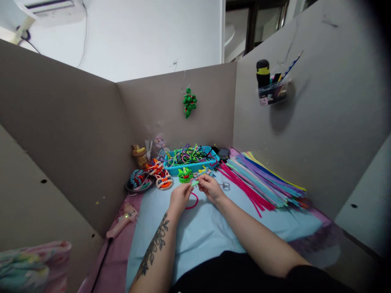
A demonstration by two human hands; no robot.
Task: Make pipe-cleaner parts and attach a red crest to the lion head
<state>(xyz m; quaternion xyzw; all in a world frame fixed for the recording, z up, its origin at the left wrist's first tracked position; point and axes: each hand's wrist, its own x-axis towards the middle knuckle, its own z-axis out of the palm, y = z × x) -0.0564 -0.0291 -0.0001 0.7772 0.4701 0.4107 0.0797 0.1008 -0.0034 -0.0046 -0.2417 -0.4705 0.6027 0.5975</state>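
Over the light blue cloth [210, 244], my left hand [181, 196] and my right hand [210, 189] come close together with fingers pinched. Between their fingertips is a short light green piece [194, 184], which looks like a bit of pipe cleaner. A curved pinkish-red pipe cleaner [193, 203] shows just below the hands; whether it is held or lies on the cloth I cannot tell. Right behind the fingers sits a green fuzzy animal head [185, 175] with a red mouth. Small scissors [225, 186] lie beyond my right hand.
A blue tray [171, 167] holds tangled pipe cleaner pieces. Bundles of coloured pipe cleaners [259, 179] lie at right. Orange-and-cream fuzzy figures [164, 180] and a dark bowl [131, 188] are at left, with a pink glue gun [122, 221] nearer. Grey panels [177, 126] enclose the table.
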